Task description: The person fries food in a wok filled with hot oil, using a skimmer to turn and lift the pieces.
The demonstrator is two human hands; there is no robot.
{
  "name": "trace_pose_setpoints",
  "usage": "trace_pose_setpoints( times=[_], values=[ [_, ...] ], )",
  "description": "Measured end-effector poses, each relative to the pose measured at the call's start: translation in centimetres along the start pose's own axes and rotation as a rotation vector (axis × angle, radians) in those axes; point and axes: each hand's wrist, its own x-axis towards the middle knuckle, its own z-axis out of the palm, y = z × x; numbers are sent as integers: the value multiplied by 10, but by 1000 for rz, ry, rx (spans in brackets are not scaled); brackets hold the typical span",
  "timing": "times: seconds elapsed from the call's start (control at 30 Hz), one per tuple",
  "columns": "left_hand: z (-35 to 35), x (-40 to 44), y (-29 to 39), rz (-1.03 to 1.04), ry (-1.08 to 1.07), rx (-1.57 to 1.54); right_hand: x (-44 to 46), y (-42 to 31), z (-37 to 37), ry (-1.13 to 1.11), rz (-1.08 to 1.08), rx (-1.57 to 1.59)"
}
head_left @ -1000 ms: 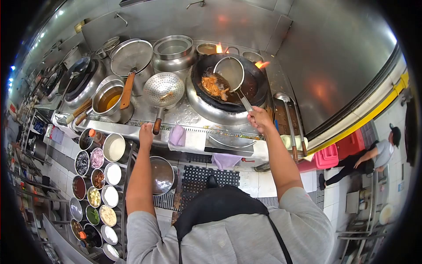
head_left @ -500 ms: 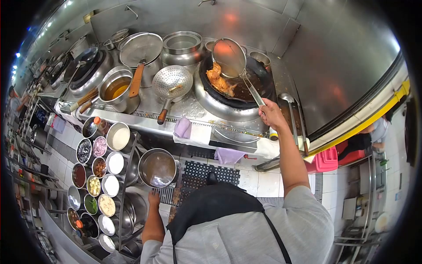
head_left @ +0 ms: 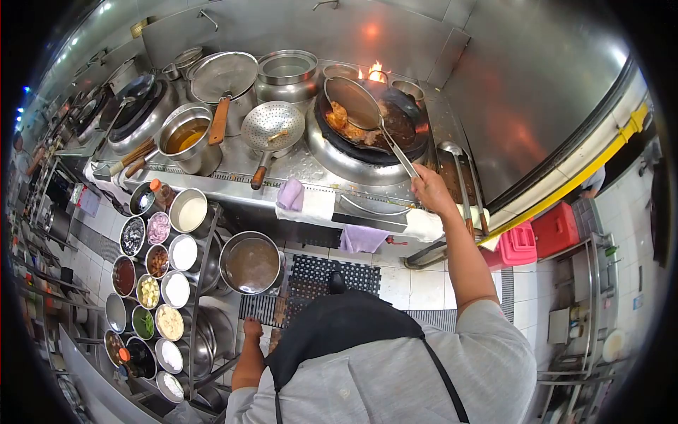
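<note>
My right hand (head_left: pixel 432 189) grips the metal handle of a round mesh strainer (head_left: pixel 352 104). The strainer is tilted over the dark wok (head_left: pixel 413 113), its rim beside browned food pieces (head_left: pixel 339 119) in dark liquid. My left hand (head_left: pixel 252 328) hangs low at my side with its fingers curled, holding nothing that I can see. It is nearest to a large metal pot (head_left: pixel 250 263) of cloudy liquid. Flames (head_left: pixel 376 71) rise behind the wok.
A perforated ladle (head_left: pixel 272 126) with a wooden handle lies left of the wok, near a pot of yellow liquid (head_left: pixel 185 139). Several ingredient tubs (head_left: pixel 169 323) fill the left rack. Long ladles (head_left: pixel 465 185) lie at right. Part of another person (head_left: pixel 595 181) shows behind the yellow pipe.
My left hand has dropped from beside the perforated ladle's handle to my side. The strainer has shifted within the wok area and tilted. The other person at right is now mostly hidden.
</note>
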Motion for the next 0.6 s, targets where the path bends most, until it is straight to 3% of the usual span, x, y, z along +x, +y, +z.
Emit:
trace_pose_setpoints(
  times=[0.1, 0.3, 0.4, 0.43, 0.6],
  values=[
    [-1, -5, 12, -65, -5, -29, -10, -7, -7, -17, -12, -115],
    [1, -15, 1, 2, 38, -52, -39, -43, -23, -16, -80, -365],
    [3, -28, -2, -96, 4, 65, -39, -33, -13, -9, -109, -418],
    [5, -38, 0, -106, 15, -54, -35, -32, -7, -19, -45, -447],
    [10, -50, -10, -122, -59, -14, 5, 3, 29, -48, 31, -462]
  ],
)
